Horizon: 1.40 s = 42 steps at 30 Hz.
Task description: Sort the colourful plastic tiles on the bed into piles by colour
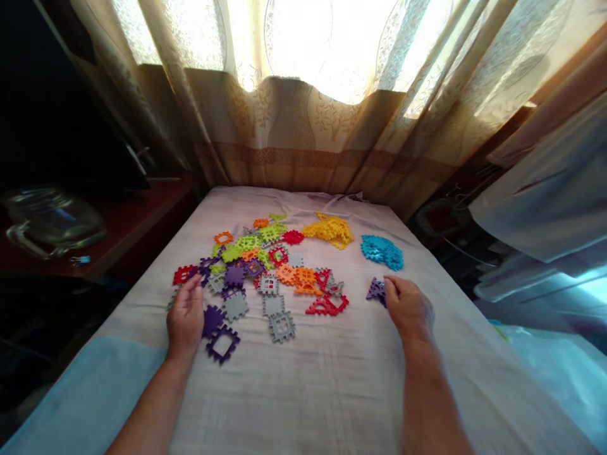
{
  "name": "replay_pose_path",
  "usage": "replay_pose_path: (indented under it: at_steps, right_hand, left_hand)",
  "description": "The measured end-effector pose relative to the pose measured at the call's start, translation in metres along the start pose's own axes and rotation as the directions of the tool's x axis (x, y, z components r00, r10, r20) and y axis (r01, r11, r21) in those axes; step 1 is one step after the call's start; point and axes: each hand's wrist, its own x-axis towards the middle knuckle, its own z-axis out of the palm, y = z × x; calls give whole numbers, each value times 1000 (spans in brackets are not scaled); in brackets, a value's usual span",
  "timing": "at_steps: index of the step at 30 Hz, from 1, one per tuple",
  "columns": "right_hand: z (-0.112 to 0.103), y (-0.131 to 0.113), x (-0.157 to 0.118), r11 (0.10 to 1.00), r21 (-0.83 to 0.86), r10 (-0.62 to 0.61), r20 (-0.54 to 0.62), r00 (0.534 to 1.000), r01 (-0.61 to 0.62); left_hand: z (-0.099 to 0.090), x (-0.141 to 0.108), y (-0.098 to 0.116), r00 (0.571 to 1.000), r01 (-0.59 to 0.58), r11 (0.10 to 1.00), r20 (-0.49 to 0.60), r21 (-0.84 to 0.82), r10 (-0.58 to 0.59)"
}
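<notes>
My right hand point(408, 309) is closed, its thumb and fingers pinching a purple interlocking tile point(376, 289) at the right of the bed-like surface. Just beyond it lies a heap of blue tiles point(382, 251). On the left, my left hand point(184, 316) rests beside the mixed pile, fingers loosely curved and apparently holding nothing. Closest to that hand are a solid purple tile point(213, 321) and a purple frame tile point(222, 344). Grey tiles point(274, 306), orange tiles point(303, 278), red tiles point(327, 306) and lime green tiles point(246, 244) spread across the middle.
A yellow heap of tiles point(329, 230) sits toward the back. Pale cloth point(332, 385) covers the surface. At left, a glass jug point(54, 218) stands on a brown wooden table point(175, 189) beside a dark screen point(61, 114). Curtains point(294, 126) hang behind; clothes point(545, 183) hang at right.
</notes>
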Motion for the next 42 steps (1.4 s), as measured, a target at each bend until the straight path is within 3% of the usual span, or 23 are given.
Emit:
replay_pose_path:
  at_steps: [3, 5, 11, 14, 17, 28, 35, 42]
  right_hand:
    - [11, -40, -13, 971, 148, -185, -34, 982, 188]
    - [19, -75, -29, 914, 252, -331, 10, 944, 318]
    - [32, -169, -103, 747, 398, -647, 247, 722, 533]
    - [35, -195, -130, 685, 432, -724, 313, 614, 587]
    - [40, -208, -143, 657, 424, -753, 343, 561, 623]
    - [50, -203, -141, 660, 359, -751, 302, 587, 660]
    - [56, -191, -124, 786, 294, -613, 265, 744, 543]
    - [53, -200, -124, 774, 343, -628, 302, 717, 533]
  left_hand:
    - [1, 0, 0, 1000, -11, 1000, 1, -21, 11]
    - [1, 0, -2, 999, -34, 999, 7, -34, 34]
    - [0, -1, -4, 999, -52, 997, 3, -54, 53]
    - [0, -1, -3, 999, -46, 997, 3, -67, 46]
    - [0, -2, -1, 999, -43, 996, 3, -74, 43]
    - [-1, -3, 2, 999, -54, 996, 7, -70, 54]
    - [2, -1, -2, 999, -42, 995, 4, -90, 42]
    - [-1, -2, 0, 999, -44, 996, 11, -74, 45]
